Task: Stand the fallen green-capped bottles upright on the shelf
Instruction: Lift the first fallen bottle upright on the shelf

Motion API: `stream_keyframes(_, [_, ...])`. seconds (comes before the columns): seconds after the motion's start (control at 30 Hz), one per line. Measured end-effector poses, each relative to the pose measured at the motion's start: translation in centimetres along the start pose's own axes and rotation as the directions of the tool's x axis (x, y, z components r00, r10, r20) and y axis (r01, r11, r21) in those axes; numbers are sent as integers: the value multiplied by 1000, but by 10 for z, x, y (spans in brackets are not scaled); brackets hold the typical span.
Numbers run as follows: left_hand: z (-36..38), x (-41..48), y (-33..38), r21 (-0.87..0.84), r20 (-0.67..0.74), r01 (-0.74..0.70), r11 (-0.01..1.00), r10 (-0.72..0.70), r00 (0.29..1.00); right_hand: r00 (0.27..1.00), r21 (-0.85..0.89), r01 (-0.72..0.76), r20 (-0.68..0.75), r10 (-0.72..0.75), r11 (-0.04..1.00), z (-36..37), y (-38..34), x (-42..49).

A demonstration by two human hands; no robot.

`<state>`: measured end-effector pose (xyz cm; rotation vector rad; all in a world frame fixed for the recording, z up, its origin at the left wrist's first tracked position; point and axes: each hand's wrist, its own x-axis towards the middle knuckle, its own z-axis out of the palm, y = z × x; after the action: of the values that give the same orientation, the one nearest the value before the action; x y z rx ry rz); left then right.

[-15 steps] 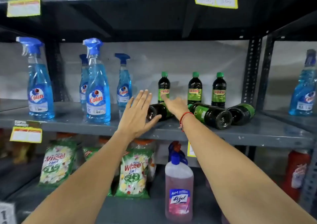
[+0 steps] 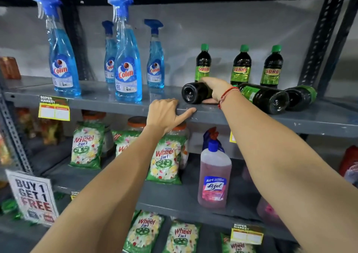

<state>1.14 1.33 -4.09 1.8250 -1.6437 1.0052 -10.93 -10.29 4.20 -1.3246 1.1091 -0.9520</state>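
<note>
While three green-capped bottles stand, three dark ones lie fallen; right hand clasps the leftmost fallen bottle, left hand curled on shelf.

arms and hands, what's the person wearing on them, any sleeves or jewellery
Both forearms are bare, with no sleeves in view. The right hand has a thin red thread band tied around its wrist. The left hand shows no band, watch, rings or gloves.

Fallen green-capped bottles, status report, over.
Right hand has its grip closed on the leftmost fallen bottle, still lying down. Left hand rests on the shelf edge, holding nothing. Two more fallen bottles at right; nothing blocking.
</note>
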Motion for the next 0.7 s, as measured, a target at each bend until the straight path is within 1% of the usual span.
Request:
stream_keyframes(0.07, [2, -2, 1, -11, -15, 12, 1000, -12, 1000, 1000, 51, 8, 18, -9, 999, -2, 2, -2])
stream_keyframes(0.1, [2, -2, 1, -15, -25, 11, 1000, -12, 1000, 999, 67, 39, -3, -39, 997, -3, 1, -3])
stream_keyframes(0.13, [2, -2, 1, -21, -30, 16, 1000, -17, 999, 995, 76, 91, -40, -88, 993, -3, 1, -3])
stream_keyframes(0.17, [2, -3, 1, -29, -34, 21, 999, -22, 999, 980, 46, 169, -117, -162, 985, -4, 0, -3])
stream_keyframes(0.2, [2, -3, 1, -35, -27, 27, 999, -28, 999, 949, -26, 247, -197, -247, 969, -4, -1, -4])
stream_keyframes(0.23, [3, -2, 1, -37, -26, 30, 999, -31, 999, 903, -143, 304, -270, -333, 942, -4, -2, -6])
stream_keyframes(0.27, [3, -2, 1, -36, -22, 35, 999, -36, 999, 851, -269, 347, -313, -422, 898, -4, -2, -4])
stream_keyframes(0.3, [4, -2, 1, -34, -20, 37, 999, -38, 999, 807, -380, 373, -317, -498, 847, -4, -1, -8])
stream_keyframes(0.37, [5, -2, 1, -29, -22, 35, 999, -35, 999, 767, -491, 410, -271, -582, 769, -3, 3, -10])
stream_keyframes(0.53, [8, -2, 0, -41, -42, 18, 999, -20, 999, 695, -583, 498, -174, -697, 642, -2, 18, -16])
stream_keyframes(0.63, [10, -2, 0, -63, -53, 18, 998, -21, 998, 706, -557, 493, -193, -682, 668, -2, 21, -14])
stream_keyframes(0.7, [9, -1, -1, -62, -61, 21, 998, -25, 998, 741, -504, 481, -205, -640, 717, -3, 23, -12])
